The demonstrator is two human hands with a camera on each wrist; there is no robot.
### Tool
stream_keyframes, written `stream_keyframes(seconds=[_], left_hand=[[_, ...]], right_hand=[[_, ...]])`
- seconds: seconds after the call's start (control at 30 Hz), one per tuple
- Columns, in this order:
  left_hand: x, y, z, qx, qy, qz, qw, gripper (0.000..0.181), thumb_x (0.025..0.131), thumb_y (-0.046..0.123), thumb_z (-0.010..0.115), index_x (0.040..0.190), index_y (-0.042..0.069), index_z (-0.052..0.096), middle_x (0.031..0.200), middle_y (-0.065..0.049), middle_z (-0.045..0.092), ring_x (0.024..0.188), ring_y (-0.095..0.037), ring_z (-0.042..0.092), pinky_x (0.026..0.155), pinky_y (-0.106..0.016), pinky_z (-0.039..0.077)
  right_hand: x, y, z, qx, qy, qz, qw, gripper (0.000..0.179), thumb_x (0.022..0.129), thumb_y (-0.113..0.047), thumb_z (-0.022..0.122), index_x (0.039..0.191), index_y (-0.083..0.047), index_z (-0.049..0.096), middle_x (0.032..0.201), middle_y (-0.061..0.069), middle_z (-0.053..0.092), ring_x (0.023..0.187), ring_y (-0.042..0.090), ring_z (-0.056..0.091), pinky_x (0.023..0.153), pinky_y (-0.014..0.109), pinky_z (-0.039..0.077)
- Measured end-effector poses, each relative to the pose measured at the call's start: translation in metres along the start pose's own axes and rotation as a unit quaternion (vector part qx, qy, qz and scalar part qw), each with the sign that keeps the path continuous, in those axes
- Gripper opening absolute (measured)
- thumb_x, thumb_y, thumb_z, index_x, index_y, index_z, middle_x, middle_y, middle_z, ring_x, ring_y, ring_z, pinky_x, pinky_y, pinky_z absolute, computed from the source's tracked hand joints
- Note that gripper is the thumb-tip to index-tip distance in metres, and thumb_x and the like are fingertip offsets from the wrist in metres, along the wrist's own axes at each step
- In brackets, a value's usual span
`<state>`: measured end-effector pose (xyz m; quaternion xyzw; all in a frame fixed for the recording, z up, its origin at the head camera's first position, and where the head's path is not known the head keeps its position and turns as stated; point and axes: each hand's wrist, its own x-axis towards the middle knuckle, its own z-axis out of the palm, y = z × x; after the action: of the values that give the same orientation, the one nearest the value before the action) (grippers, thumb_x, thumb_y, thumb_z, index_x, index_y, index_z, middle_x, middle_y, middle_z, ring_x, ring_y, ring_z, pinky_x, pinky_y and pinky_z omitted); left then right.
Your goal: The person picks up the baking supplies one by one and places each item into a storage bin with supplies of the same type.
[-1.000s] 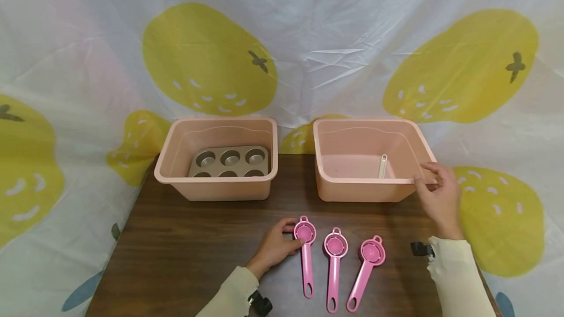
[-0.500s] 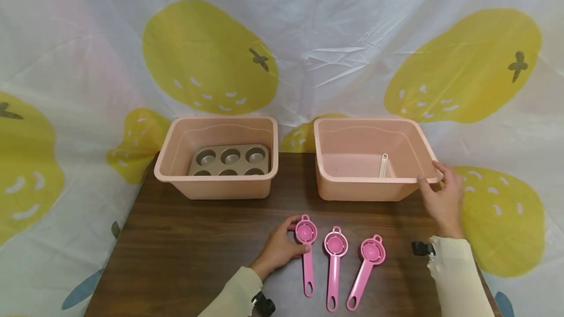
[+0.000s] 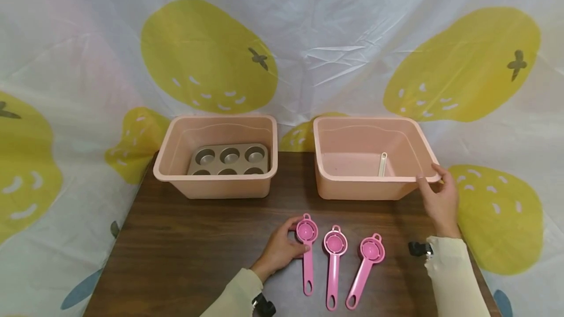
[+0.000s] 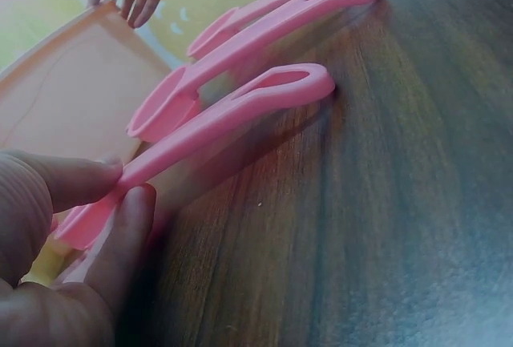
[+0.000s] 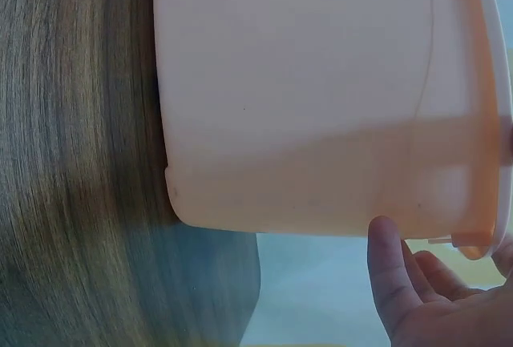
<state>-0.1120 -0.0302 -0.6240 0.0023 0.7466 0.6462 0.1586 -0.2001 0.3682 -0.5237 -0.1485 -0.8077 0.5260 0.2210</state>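
Observation:
Three pink egg separators lie in a row on the wooden table in the head view. My left hand (image 3: 278, 248) pinches the leftmost egg separator (image 3: 307, 268), thumb and finger at the neck by its cup, as the left wrist view shows up close. The middle egg separator (image 3: 333, 273) and the right egg separator (image 3: 361, 280) lie untouched. My right hand (image 3: 442, 204) grips the front right corner of the right peach bin (image 3: 365, 190), its thumb on the front wall in the right wrist view. A pale narrow handle (image 3: 382, 164) stands up inside that bin; its lower part is hidden.
The left peach bin (image 3: 224, 189) holds a brown muffin tin (image 3: 218, 163), partly hidden by the front rim. Both bins stand at the back of the table (image 3: 185, 243), against a fruit-printed cloth (image 3: 326, 23).
My right hand has closed onto the right bin's corner, its fingers now outside the wall. My left thumb has moved onto the left egg separator's neck, and that separator has shifted very slightly right.

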Motion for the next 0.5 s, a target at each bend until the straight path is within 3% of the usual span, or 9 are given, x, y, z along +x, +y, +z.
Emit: stream_keyframes(seconds=[0.13, 0.37, 0.5], left_hand=[[-0.0003, -0.0009, -0.0012, 0.015, 0.006, 0.0, 0.9999, 0.071, 0.084, 0.006, 0.088, 0.146, 0.027, 0.06, 0.136, -0.013, 0.061, 0.064, -0.013, 0.068, 0.061, -0.028, 0.062], [-0.0005, 0.0013, -0.0019, 0.022, 0.012, -0.006, 0.9997, 0.07, 0.086, 0.009, 0.087, 0.148, 0.027, 0.058, 0.137, -0.013, 0.061, 0.065, -0.013, 0.069, 0.062, -0.028, 0.061], [-0.0027, 0.0066, -0.0035, 0.022, 0.015, -0.011, 0.9996, 0.07, 0.087, 0.012, 0.087, 0.149, 0.028, 0.057, 0.138, -0.014, 0.06, 0.068, -0.014, 0.069, 0.064, -0.028, 0.061]], right_hand=[[0.0012, 0.0019, 0.0009, 0.023, -0.001, 0.007, 0.9997, 0.058, 0.098, -0.014, 0.071, 0.151, -0.001, 0.052, 0.114, -0.008, 0.057, 0.086, -0.005, 0.058, 0.069, 0.005, 0.049], [0.0028, 0.0074, 0.0049, 0.128, 0.0, 0.015, 0.9916, 0.061, 0.096, -0.004, 0.072, 0.151, 0.002, 0.049, 0.107, 0.0, 0.057, 0.073, -0.001, 0.061, 0.059, 0.009, 0.054], [-0.0026, 0.0006, 0.0039, 0.147, -0.001, 0.016, 0.989, 0.061, 0.095, -0.003, 0.072, 0.151, 0.004, 0.048, 0.107, 0.004, 0.056, 0.074, 0.0, 0.061, 0.057, 0.01, 0.054]])
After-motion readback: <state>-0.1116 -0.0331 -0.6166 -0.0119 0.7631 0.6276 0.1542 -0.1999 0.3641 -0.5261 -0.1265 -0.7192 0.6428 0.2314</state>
